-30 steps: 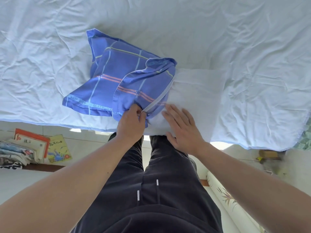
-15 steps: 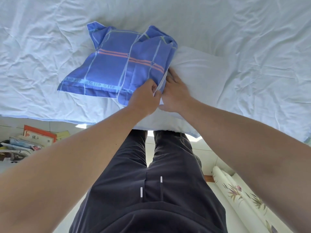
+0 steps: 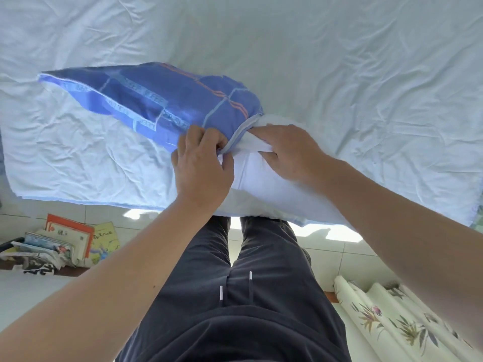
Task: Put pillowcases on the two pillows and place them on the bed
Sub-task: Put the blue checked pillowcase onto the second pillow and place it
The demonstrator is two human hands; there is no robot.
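The step in hand looks like feeding the first pillow into its case; only one pillow shows, so the task seems early.

At the left, the blue plaid pillowcase [image 3: 156, 100] lies on the white bed [image 3: 339, 61] near its front edge, its closed end pointing left, mostly limp and rumpled, with pale lettered bands and orange stripes across it. Its open mouth faces right.

The left hand [image 3: 202, 165] has its grip clenched on the near hem of that mouth, fingers curled into the cloth.

Just beside it, the white pillow [image 3: 261, 176] enters the opening, only its end tucked inside, the rest lying bare toward the right along the bed's edge. The right hand [image 3: 290, 150] grasps the pillow's end, fingers curled over it at the mouth.

Next, I judge, the pillow must be pushed deeper leftward while the hem is pulled rightward over it; the slack cloth may bunch.
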